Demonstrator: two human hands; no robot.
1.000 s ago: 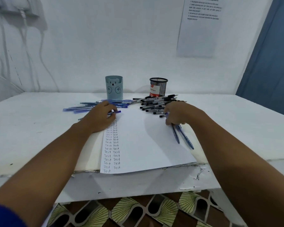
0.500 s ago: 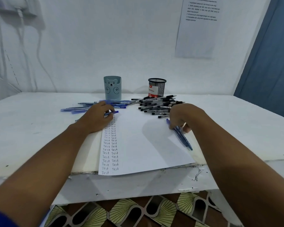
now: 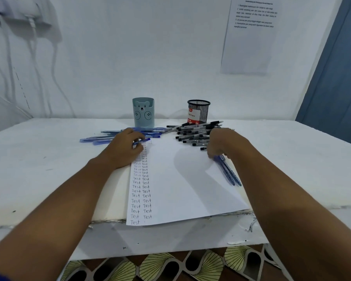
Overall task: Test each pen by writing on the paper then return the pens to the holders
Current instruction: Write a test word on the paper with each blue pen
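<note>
left grip pinching blue pen at paper's top-left | right grip curled round two blue pens, barrels slanting over paper's right edge | blue pile near bear holder | black pile before mesh holder | all on tabletop

Support: white table, front edge chipped.
Centre: paper sheet, two columns of "Test" along its 9 o'clock edge, near corner overhanging the front edge.
12 o'clock: teal bear holder; black mesh holder beside it.
10 o'clock: blue pens, loose.
1 o'clock: black pens, heaped.
3 o'clock: two blue pens at the paper's edge.
</note>
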